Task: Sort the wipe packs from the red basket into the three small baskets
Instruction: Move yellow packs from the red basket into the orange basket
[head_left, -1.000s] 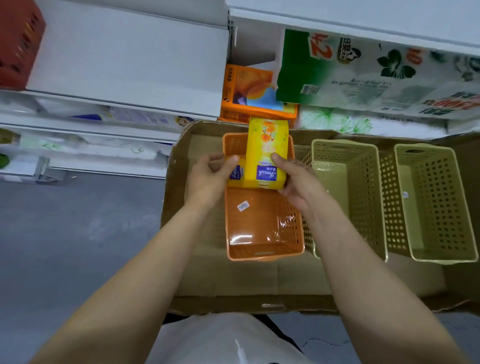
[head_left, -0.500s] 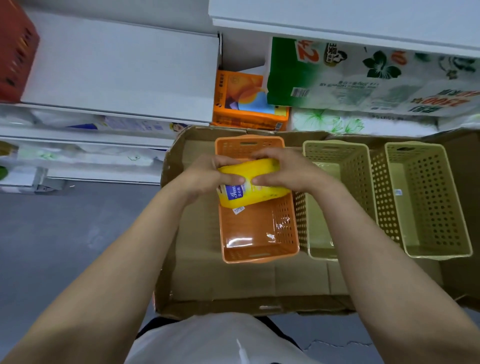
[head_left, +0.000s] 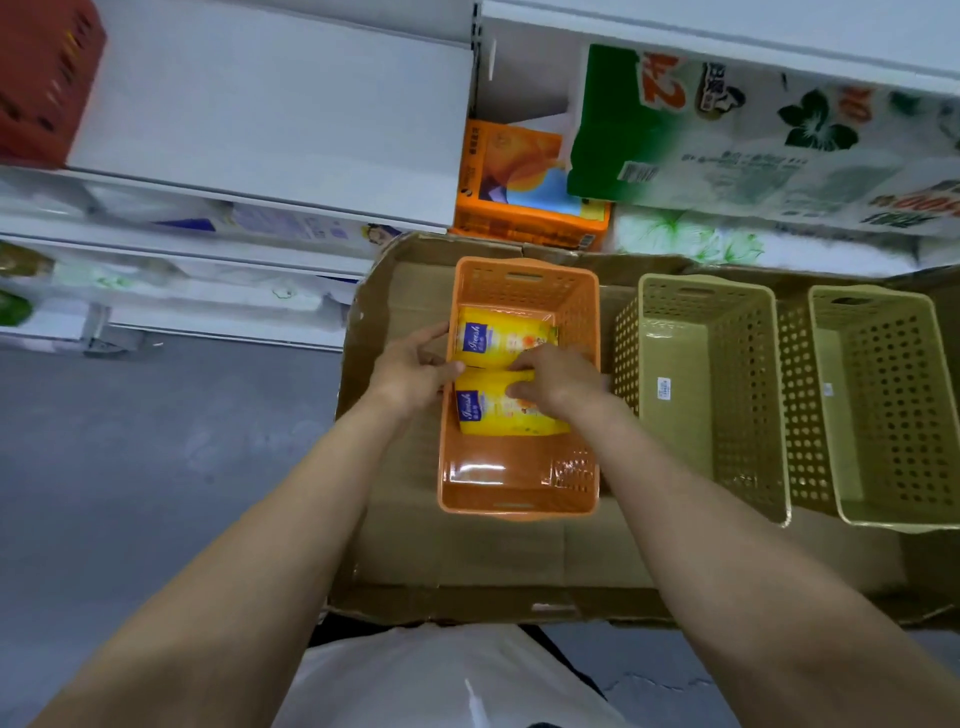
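Your two yellow wipe packs lie side by side in the orange basket: the far pack (head_left: 503, 336) toward the back wall, the near pack (head_left: 506, 410) just in front of it and touching it. They fill the orange basket (head_left: 519, 499) from side wall to side wall, and bare floor shows in its front part. Your left hand (head_left: 415, 371) sits at the basket's left rim, thumb curled against the seam between the packs. Your right hand (head_left: 553, 379) lies on the near pack with fingers bent onto its top; whether it pinches or only presses, you cannot tell. Both forearms reach in from below. To the right stand two beige baskets, the middle one (head_left: 711, 410) just beside the orange, the right one (head_left: 883, 410) next to it. All three sit in a flat cardboard tray (head_left: 467, 582) on a grey floor (head_left: 156, 467). White shelves (head_left: 270, 104) with tissue packages (head_left: 753, 145) rise behind, and a red basket (head_left: 41, 78) sits top left.
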